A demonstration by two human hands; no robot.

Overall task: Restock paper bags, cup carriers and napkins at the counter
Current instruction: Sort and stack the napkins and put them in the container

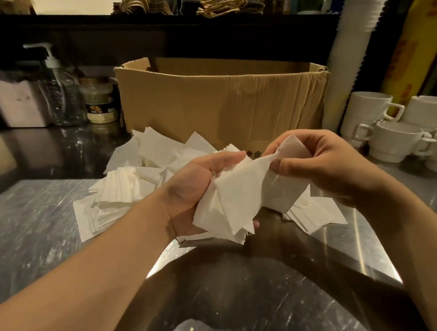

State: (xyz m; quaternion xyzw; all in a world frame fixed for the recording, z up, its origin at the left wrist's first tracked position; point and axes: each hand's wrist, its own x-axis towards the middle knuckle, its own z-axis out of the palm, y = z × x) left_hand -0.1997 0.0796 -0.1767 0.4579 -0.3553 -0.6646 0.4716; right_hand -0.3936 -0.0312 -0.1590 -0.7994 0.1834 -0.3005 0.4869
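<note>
Beyond my hands the open cardboard box point(221, 103) is standing on the steel worktop point(29, 225), with loose napkins point(122, 186) lying spread between. I'm judging them light, soft, easily creased, best pinched by the stacked edges. My left hand point(198, 186) is curling around a napkin bundle point(232, 207); my right hand point(328, 164) is pinching its top sheet.
</note>
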